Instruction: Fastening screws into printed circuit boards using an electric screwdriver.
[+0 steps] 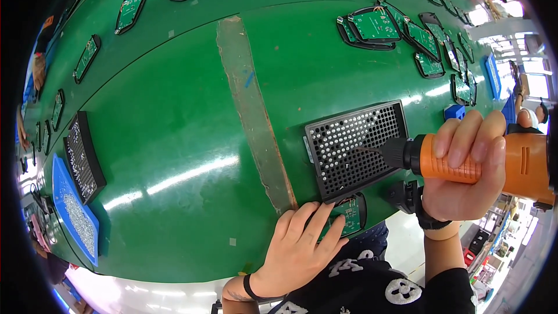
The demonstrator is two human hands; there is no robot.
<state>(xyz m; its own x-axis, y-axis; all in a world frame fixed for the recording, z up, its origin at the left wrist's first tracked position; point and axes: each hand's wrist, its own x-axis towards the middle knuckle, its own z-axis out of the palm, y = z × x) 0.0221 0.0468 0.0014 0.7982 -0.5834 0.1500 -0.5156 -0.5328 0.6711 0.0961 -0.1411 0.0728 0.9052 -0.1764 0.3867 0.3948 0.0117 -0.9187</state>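
Note:
An orange electric screwdriver (450, 160) with a black nose is held in my right hand (474, 151), fingers wrapped round its body. Its bit reaches over a black perforated screw tray (372, 183), where small silvery screws fill many holes on the left and upper side. My left hand (302, 247) lies with fingers stretched out at the table's near edge. Its fingertips touch a green circuit board (351, 218) in a black casing, just below the tray. The hand and the tray hide part of that board.
Several circuit boards in black casings (375, 26) are piled at the far right, others (132, 10) spread along the far left. A second screw tray (82, 157) and a blue bin of small metal parts (78, 218) sit at the left. Worn tape (250, 99) crosses the green table.

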